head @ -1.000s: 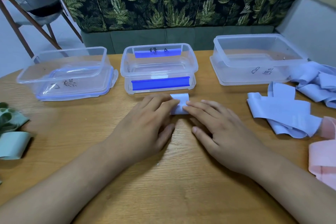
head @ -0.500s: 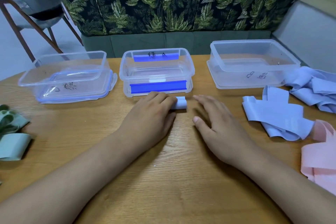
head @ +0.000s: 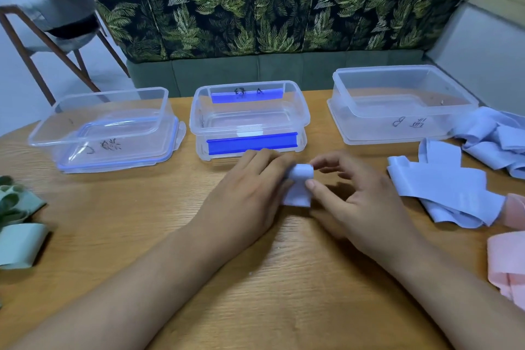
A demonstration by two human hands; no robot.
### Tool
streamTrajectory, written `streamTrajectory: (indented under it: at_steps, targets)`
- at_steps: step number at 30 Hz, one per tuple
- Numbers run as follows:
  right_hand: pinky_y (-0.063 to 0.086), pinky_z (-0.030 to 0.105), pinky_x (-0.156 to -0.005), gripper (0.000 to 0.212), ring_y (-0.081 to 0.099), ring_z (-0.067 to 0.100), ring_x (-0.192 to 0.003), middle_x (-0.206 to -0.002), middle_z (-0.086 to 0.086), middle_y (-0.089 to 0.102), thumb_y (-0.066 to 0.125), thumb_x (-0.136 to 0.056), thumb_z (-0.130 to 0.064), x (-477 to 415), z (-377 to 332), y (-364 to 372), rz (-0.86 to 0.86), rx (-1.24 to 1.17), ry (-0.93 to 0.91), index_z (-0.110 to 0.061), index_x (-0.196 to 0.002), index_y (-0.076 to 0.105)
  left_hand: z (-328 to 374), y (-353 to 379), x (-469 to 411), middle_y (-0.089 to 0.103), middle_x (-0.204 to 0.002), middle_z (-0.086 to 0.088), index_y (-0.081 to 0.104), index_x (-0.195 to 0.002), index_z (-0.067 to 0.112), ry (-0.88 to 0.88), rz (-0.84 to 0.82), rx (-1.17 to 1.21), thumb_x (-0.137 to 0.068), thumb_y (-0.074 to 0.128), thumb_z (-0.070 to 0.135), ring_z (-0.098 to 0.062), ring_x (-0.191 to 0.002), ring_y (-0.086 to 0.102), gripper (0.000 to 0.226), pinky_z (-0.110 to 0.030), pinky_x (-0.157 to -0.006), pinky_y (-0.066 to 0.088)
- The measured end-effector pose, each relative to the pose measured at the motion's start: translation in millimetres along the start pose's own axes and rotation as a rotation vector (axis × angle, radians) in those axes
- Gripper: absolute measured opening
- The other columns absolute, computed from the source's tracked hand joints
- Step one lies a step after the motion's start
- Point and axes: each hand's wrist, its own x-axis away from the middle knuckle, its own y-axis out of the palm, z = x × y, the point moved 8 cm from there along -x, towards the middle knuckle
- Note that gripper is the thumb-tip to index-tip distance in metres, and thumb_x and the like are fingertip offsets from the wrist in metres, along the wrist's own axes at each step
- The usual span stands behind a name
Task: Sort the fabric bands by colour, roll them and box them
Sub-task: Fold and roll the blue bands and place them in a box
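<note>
Head view: a partly rolled blue band is found on the table, just in front of the middle box and held between both hands. Its long axis is laid left to right, across the person's line of sight, and an unrolled tail is seen running from the roll toward the person. The left hand is closed over the roll's left end, with the fingers curled upon it. The right hand is set at the right end, thumb against the lower edge and forefinger bent above the top. A pinch is judged, though contact by the forefinger is not plainly shown. The tail is judged not yet wound in, so the roll is not ready for boxing. The right box is placed off to the right, next to the loose blue bands, and the right hand is the nearer to it. The left box is well apart on the other side. The handwritten marks on the boxes cannot be read, so the proper box for blue cannot be confirmed. The roll's left end and the left fingertips are hidden under the left hand. The pink bands are cut off at the right edge and the green bands at the left edge, so their number cannot be told.
</note>
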Motion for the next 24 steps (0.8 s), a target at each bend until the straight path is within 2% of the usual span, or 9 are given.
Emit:
streamTrajectory:
  at_steps: [3,6,9,11,13,14,18,21,24]
  targets:
    - [0.051,0.024,-0.093,0.029,0.066,0.003,-0.113,-0.111,-0.022,0.071,0.081,-0.091,-0.023,5,-4,-5,-0.033,-0.029,-0.019,-0.036,-0.113,0.068,0,0,3,0.059,-0.128,-0.004,0.061,-0.138,0.010,0.009,-0.051,0.141,-0.107,0.058,0.017,-0.024,-0.110,0.057,0.032,-0.028,-0.101,0.044]
    - [0.050,0.023,-0.091,0.035,0.068,0.007,-0.108,-0.110,-0.019,0.072,0.084,-0.087,-0.017,9,-8,-7,-0.026,-0.002,-0.073,-0.035,-0.114,0.070,6,0,2,0.057,-0.134,-0.002,0.059,-0.142,0.011,0.021,-0.064,0.255,-0.108,0.058,0.014,-0.021,-0.118,0.057,0.034,-0.030,-0.105,0.045]
    - [0.052,0.025,-0.090,0.032,0.070,0.010,-0.108,-0.110,-0.017,0.074,0.082,-0.089,-0.018,9,-8,-8,-0.026,-0.041,-0.055,-0.036,-0.114,0.071,9,-2,3,0.060,-0.133,-0.001,0.057,-0.143,0.013,0.004,-0.030,0.316,-0.109,0.056,0.020,-0.018,-0.119,0.059,0.035,-0.028,-0.104,0.046]
    - [0.053,0.023,-0.089,0.025,0.071,0.010,-0.106,-0.109,-0.015,0.076,0.077,-0.093,-0.021,10,-5,-7,-0.067,-0.123,0.004,-0.036,-0.113,0.072,2,-4,5,0.064,-0.129,0.006,0.055,-0.141,0.023,-0.100,0.000,0.414,-0.109,0.057,0.031,-0.012,-0.115,0.063,0.034,-0.023,-0.097,0.050]
    - [0.053,0.020,-0.088,0.016,0.072,0.009,-0.104,-0.109,-0.012,0.077,0.071,-0.101,-0.025,10,-1,0,-0.150,-0.274,0.089,-0.035,-0.114,0.074,-4,-4,8,0.066,-0.122,0.011,0.057,-0.135,0.030,-0.209,-0.003,0.563,-0.105,0.058,0.039,-0.015,-0.109,0.066,0.031,-0.019,-0.088,0.053]
    - [0.053,0.022,-0.090,0.015,0.072,0.010,-0.104,-0.110,-0.007,0.078,0.066,-0.103,-0.028,10,2,6,-0.201,-0.400,0.151,-0.031,-0.115,0.075,-4,-2,9,0.067,-0.120,0.010,0.059,-0.132,0.029,-0.239,-0.022,0.644,-0.104,0.059,0.040,-0.019,-0.108,0.067,0.030,-0.021,-0.086,0.055]
    - [0.049,0.047,-0.097,0.033,0.069,0.026,-0.101,-0.118,0.021,0.074,0.067,-0.092,-0.035,16,18,29,-0.280,-0.945,0.506,-0.013,-0.114,0.078,-2,3,11,0.066,-0.126,-0.002,0.060,-0.140,0.027,-0.273,-0.100,0.879,-0.103,0.062,0.027,-0.032,-0.113,0.064,0.037,-0.050,-0.090,0.056]
    - [0.060,0.043,-0.088,0.039,0.069,0.028,-0.093,-0.109,0.020,0.073,0.069,-0.090,-0.033,20,17,36,-0.309,-1.096,0.591,-0.004,-0.114,0.078,-3,-1,9,0.066,-0.129,-0.005,0.061,-0.142,0.024,-0.252,-0.111,0.920,-0.099,0.067,0.015,-0.033,-0.117,0.063,0.044,-0.048,-0.098,0.053]
    - [0.059,0.042,-0.086,0.043,0.065,0.025,-0.087,-0.101,0.017,0.069,0.073,-0.094,-0.038,23,14,40,-0.363,-1.225,0.637,-0.001,-0.116,0.075,-2,-4,7,0.064,-0.126,-0.003,0.064,-0.140,0.020,-0.213,-0.083,0.906,-0.095,0.072,0.010,-0.034,-0.122,0.059,0.047,-0.044,-0.100,0.052]
